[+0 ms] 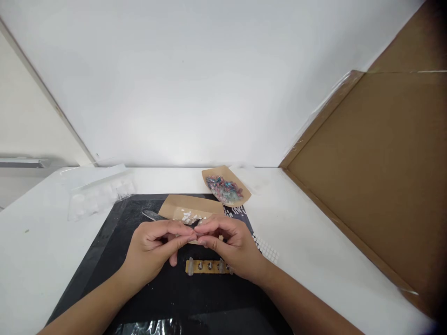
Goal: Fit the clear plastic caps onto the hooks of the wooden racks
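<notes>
My left hand (159, 241) and my right hand (226, 239) meet at the fingertips above the black mat (167, 298). Thumbs and forefingers are pinched together on both sides; whatever sits between them is too small and covered to name. Just behind my fingers lies a brown paper tray (190, 204) with small white pieces (190, 217) in it. Below my hands is a narrow yellowish strip (205, 267) bearing small round metal studs and upright clear pieces; my right hand hides its right end.
A second brown paper tray (226, 168) holds many shiny coloured pieces (223, 188). White adhesive-like squares (267, 249) lie on a sheet at right. A dark flat tool (152, 214) rests behind my left hand. Clear plastic packaging (101, 193) is at left, cardboard (366, 163) at right.
</notes>
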The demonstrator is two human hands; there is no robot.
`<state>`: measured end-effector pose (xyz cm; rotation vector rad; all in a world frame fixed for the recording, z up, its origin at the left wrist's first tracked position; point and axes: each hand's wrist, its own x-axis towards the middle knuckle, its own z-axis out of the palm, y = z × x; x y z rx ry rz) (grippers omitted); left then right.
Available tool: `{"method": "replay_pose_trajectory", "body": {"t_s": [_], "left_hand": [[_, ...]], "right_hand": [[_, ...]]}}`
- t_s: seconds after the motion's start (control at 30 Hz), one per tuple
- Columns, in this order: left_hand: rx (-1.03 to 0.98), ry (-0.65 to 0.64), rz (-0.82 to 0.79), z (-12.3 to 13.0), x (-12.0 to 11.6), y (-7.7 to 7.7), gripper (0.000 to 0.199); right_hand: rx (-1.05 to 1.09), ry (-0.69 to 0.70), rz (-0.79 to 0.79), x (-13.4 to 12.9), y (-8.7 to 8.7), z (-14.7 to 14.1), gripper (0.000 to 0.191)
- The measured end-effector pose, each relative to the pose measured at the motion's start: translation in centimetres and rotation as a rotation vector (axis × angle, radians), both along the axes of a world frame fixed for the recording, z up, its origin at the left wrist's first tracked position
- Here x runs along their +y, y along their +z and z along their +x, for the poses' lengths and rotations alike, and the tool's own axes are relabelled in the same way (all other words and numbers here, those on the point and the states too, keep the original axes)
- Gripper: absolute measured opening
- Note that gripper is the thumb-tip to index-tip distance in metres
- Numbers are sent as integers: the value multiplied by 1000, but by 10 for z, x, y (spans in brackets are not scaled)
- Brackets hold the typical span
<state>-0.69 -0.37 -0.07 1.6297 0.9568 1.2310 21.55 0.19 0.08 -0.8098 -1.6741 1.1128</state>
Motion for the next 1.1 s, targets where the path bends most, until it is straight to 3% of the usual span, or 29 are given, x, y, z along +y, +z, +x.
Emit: {"method": "replay_pose_trajectory", "body": {"t_s": [0.23, 0.3, 0.4, 0.53, 0.73, 0.9, 1.1], "left_hand": [[178, -21, 70, -3, 4, -1, 12], [341, 32, 221, -9, 12, 1, 14], [637, 216, 490, -22, 28, 3, 18], [898, 173, 606, -31, 40, 2, 21], [1078, 55, 575, -26, 36, -6, 21], [1058, 102, 566, -26, 33, -5, 18], [1053, 94, 536, -25, 33, -7, 15]], "right_hand": [[-151, -136, 129, 1, 0, 3, 12], [-175, -164, 110, 3, -1, 4, 12], [-123, -165, 88, 8, -6, 7, 12], [-17, -133, 39, 12, -9, 9, 17], [51, -136, -92, 11, -4, 6, 20], [172, -92, -227, 9, 0, 3, 29], [212, -108, -212, 13, 1, 4, 31]]}}
